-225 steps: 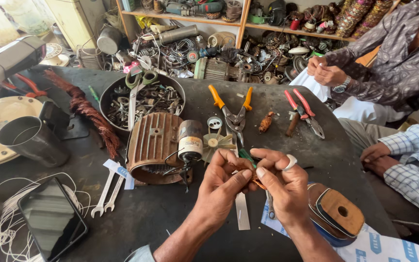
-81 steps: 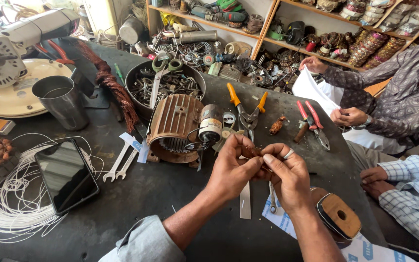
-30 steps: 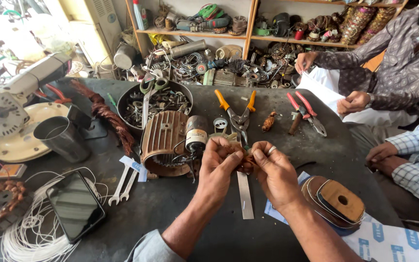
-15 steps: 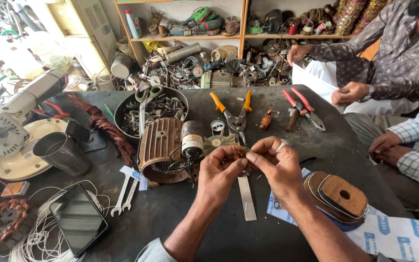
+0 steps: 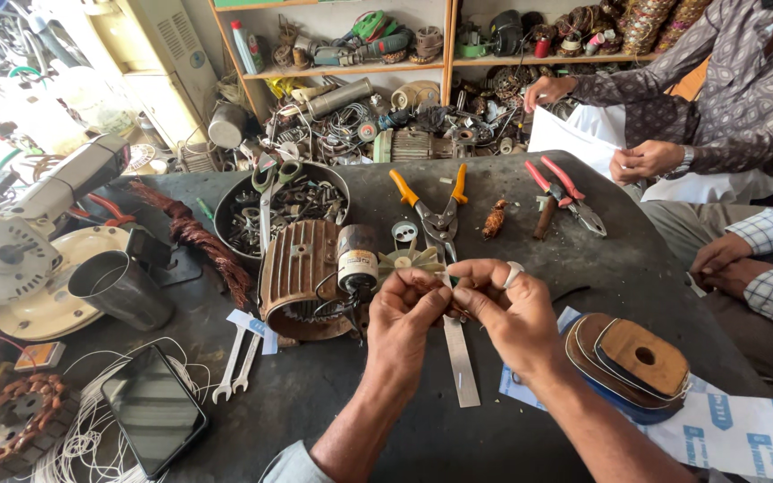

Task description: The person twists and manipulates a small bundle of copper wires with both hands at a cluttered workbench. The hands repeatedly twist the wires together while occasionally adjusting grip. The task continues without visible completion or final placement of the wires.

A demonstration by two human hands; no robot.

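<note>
My left hand [image 5: 409,315] and my right hand [image 5: 510,313] meet fingertip to fingertip above the dark table [image 5: 583,268]. Together they pinch a small piece [image 5: 448,288], mostly hidden by the fingers, and I cannot tell what it is. A ring sits on one right finger. Just beyond the hands lie a ribbed brown motor housing [image 5: 299,277], a black cylinder with a pale label [image 5: 357,259] and a small pale fan wheel [image 5: 409,261]. A flat metal strip [image 5: 460,360] lies under the hands.
Orange-handled snips [image 5: 431,207], red-handled pliers [image 5: 570,192], a bowl of screws [image 5: 284,201], a metal cup [image 5: 120,288], a phone [image 5: 154,410], wrenches [image 5: 236,360] and a wire-wound wooden former [image 5: 630,360] crowd the table. Another person holds white paper [image 5: 583,134]; a second sits on the right [image 5: 762,264].
Both hands have stayed joined on the small piece, fingers working slightly. The view has shifted around and nearer to the table. The person at the back keeps handling the white paper.
</note>
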